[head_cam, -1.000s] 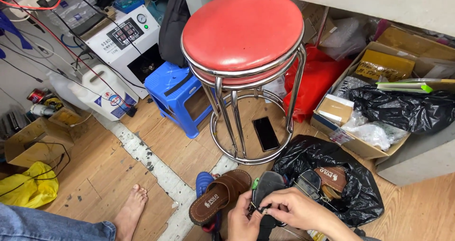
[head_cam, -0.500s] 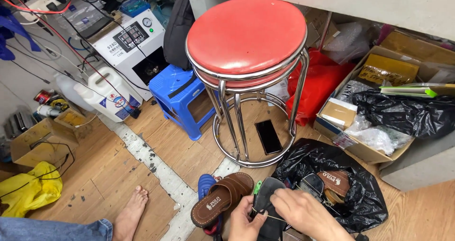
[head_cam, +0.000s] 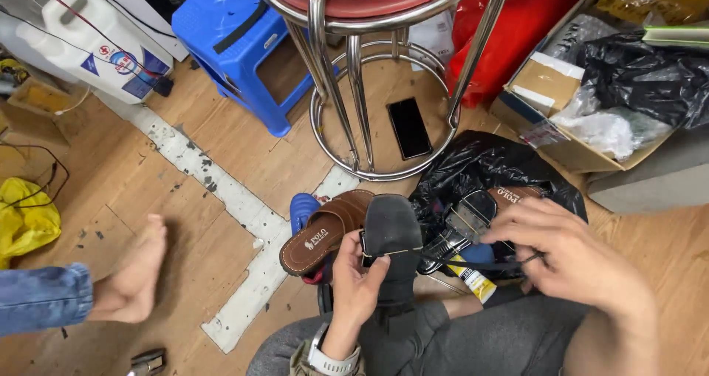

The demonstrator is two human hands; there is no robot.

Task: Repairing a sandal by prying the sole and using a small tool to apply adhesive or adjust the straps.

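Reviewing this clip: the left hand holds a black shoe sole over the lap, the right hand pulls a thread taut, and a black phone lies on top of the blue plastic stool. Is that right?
Not quite. The head view shows the black phone lying on the wooden floor inside the chrome stool's base ring, not on the blue plastic stool. The rest stands: left hand holds the black shoe sole, right hand pulls the thread taut.

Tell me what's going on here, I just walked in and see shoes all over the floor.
A person sitting on the wooden floor holds a black shoe sole upright in the left hand. The right hand pulls a dark thread taut from it. A brown sandal lies beside the sole, a black plastic bag with more footwear lies behind, under a chrome stool.
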